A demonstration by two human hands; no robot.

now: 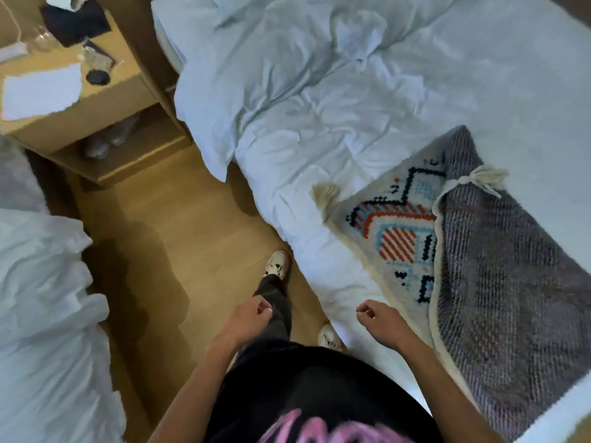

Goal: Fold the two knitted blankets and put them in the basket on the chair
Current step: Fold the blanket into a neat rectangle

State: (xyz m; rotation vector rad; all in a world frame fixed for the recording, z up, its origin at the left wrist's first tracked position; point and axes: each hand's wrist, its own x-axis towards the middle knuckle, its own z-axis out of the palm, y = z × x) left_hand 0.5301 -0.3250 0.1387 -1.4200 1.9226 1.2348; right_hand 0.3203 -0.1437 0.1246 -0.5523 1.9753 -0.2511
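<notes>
White, rumpled bedding covers the bed (319, 91), which fills most of the view. On its near right part lies a knitted blanket (393, 238). Its long axis runs along the bed's edge, from the far end toward the person. The patterned face shows on the left, and a grey flap (499, 282) is folded over it with a tassel (476, 182) at the flap's far corner. A wooden nightstand (105, 100) stands at upper left. The left hand (252, 311) hangs over the floor (166, 219) and the right hand (379, 318) over the bed's edge, fingers (263, 307) loosely curled, holding nothing.
</notes>
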